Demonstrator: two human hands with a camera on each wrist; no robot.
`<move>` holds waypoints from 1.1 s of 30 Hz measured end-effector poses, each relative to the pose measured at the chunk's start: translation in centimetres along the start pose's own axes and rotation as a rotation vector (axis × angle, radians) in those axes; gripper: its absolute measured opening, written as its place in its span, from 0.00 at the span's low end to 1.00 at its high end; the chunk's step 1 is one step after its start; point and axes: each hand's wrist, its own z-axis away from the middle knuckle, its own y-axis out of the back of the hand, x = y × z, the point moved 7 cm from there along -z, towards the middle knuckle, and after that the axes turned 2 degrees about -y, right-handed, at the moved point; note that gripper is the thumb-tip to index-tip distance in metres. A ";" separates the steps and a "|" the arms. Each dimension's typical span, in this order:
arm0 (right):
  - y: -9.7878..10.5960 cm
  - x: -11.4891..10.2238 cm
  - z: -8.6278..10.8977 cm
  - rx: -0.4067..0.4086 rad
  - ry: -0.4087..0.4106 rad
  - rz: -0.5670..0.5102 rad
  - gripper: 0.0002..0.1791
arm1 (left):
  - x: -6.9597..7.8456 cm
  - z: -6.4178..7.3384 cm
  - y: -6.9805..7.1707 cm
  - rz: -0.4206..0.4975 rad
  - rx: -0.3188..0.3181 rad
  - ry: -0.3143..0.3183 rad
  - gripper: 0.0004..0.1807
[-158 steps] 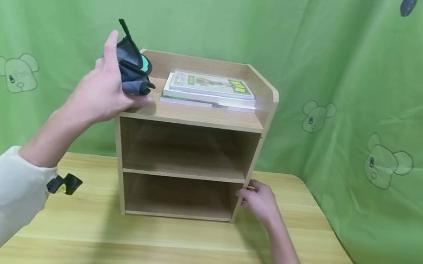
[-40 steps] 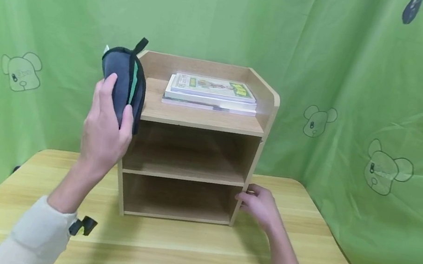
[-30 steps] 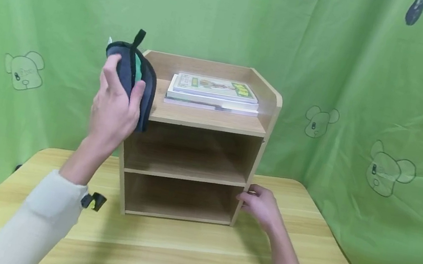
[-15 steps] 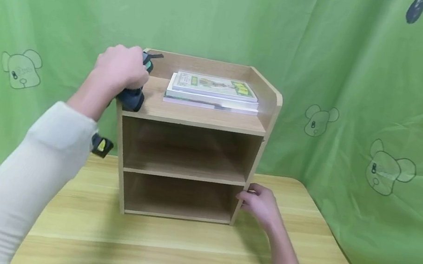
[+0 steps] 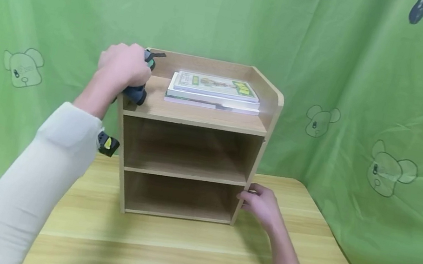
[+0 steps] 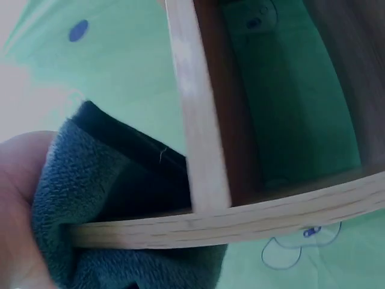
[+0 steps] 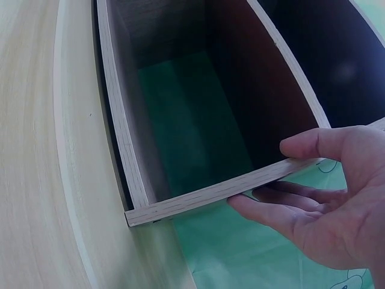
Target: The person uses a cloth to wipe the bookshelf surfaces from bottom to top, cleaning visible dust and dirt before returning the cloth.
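Observation:
My left hand (image 5: pixel 125 62) grips a dark blue fuzzy cleaning cloth (image 5: pixel 135 94) with black edging and a small loop, at the upper left side of a wooden shelf unit (image 5: pixel 196 123). Seen from the left wrist, the cloth (image 6: pixel 72 174) is folded round the side panel's edge (image 6: pixel 138 233), lying on both faces of it. Low on the opposite side, my right hand (image 5: pixel 262 204) holds the unit's right panel. The right wrist view has its thumb (image 7: pixel 304 144) on the inner side and the fingers outside the panel (image 7: pixel 240 183).
A small stack of books (image 5: pixel 214 92) lies on the unit's top shelf, between raised back and side walls. The unit stands on a light wooden table (image 5: pixel 181 254). Green curtains (image 5: pixel 368 108) with bear prints hang close behind and to the right.
My left hand lifted the cloth off the unit, held it upright and turned it, then brought it down over the upper left side panel. The right hand kept its place.

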 end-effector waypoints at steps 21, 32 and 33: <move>0.2 0.3 -0.1 0.000 0.003 -0.009 0.29 | -2.1 7.2 -4.8 0.479 0.900 -0.301 0.32; 0.1 0.1 -0.1 0.010 -0.002 -0.002 0.29 | -3.4 10.7 -8.8 0.444 1.041 -0.482 0.33; 0.2 0.1 -0.1 0.011 -0.002 0.003 0.29 | -3.3 10.9 -9.2 0.425 1.043 -0.490 0.33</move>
